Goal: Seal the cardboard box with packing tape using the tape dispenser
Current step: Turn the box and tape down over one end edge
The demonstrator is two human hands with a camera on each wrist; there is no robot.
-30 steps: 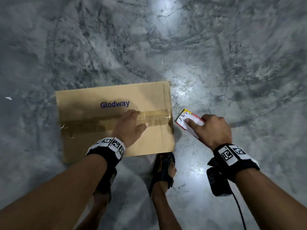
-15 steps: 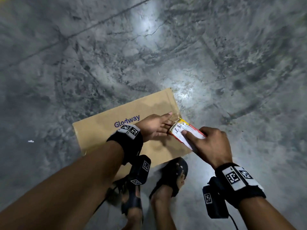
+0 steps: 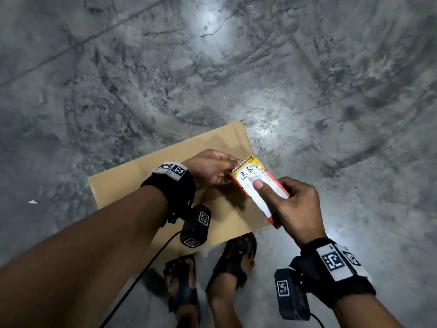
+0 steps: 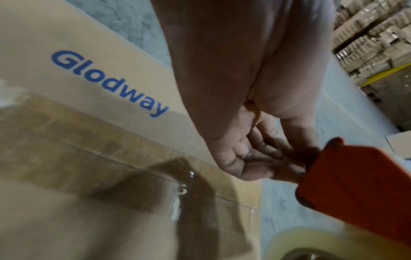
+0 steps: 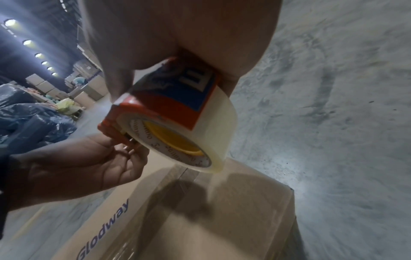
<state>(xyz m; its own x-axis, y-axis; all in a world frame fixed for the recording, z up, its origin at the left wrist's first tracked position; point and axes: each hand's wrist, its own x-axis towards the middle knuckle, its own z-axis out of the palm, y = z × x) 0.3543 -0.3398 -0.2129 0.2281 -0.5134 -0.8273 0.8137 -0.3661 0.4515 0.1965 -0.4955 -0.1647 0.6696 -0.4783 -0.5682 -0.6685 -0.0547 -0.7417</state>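
Note:
A flat brown cardboard box (image 3: 132, 185) printed "Glodway" (image 4: 106, 82) lies on the concrete floor. A clear tape strip (image 4: 89, 158) runs across its top. My right hand (image 3: 293, 204) grips the orange tape dispenser (image 3: 250, 176) from above, thumb on its white label, above the box's right end. The clear tape roll (image 5: 213, 123) sits inside it. My left hand (image 3: 212, 169) is at the dispenser's toothed front end, and its fingertips (image 5: 133, 151) pinch that edge. I cannot make out the tape's loose end.
My two feet in black sandals (image 3: 231, 261) stand at the box's near edge. A cable (image 3: 146, 263) hangs from the left wrist camera. Stacked cartons (image 4: 378, 35) and blue bags (image 5: 33, 114) are far off. Bare concrete floor (image 3: 331, 114) surrounds the box.
My left hand left the tape strip on the box and moved right to the dispenser's front end. My right hand raised the dispenser from beside the box to above its right end.

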